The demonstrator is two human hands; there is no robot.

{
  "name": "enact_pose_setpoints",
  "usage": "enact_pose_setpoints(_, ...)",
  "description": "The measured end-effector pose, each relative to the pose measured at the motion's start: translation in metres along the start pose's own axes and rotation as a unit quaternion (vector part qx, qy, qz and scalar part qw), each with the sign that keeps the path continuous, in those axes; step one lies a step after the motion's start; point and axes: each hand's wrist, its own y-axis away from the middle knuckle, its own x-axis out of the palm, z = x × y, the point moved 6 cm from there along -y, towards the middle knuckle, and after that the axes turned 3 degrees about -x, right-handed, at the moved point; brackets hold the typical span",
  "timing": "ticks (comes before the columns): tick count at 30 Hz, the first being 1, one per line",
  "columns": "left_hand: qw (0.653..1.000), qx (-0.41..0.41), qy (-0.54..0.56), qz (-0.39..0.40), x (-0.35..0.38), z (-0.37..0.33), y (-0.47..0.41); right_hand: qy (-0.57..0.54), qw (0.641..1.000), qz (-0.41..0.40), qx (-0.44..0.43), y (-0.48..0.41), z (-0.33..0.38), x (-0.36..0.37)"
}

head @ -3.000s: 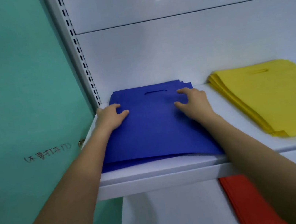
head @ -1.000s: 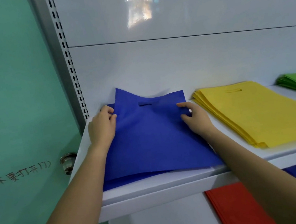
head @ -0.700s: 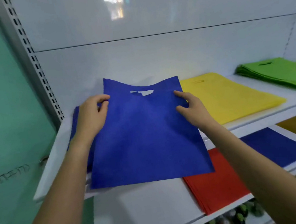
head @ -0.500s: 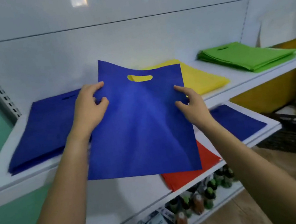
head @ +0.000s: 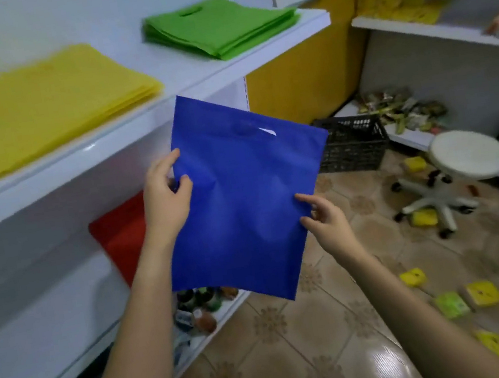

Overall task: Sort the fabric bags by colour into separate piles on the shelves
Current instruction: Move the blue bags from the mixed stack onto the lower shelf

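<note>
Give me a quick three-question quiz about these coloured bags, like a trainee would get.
1. True or false: the blue bag lies flat on a shelf.
2. Which pile shares the upper shelf with the yellow pile? A) green pile B) orange pile C) pink pile
3. Fill in: the lower-shelf bags behind the left hand are ____.
Key: 1 false; the left hand and right hand hold it in the air. 2 A. 3 red.
</note>
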Motion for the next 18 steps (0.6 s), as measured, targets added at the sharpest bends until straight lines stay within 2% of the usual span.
enact_pose_setpoints(4, 0.996, -0.013, -0.010, 0.083, 0.082, 0.007, 0.012, 0.030, 0.995, -0.080, 0.058, -0.004, -0.048, -0.059)
enact_pose_setpoints(7, 0.988, -0.054, -0.019, 0.141, 0.130, 0.028, 0.018, 0.051, 0.990, -0.103, 0.084, -0.013, -0.075, -0.083)
enact_pose_setpoints(14, 0.969, -0.127, -0.046, 0.204, 0.203, 0.084, -0.003, 0.151, 0.982, -0.028, 0.112, -0.075, -0.120, -0.101)
enact_pose_setpoints(18, 0.959, -0.157, -0.054, 0.231, 0.237, 0.108, -0.024, 0.215, 0.969, -0.037, 0.119, -0.119, -0.132, -0.107)
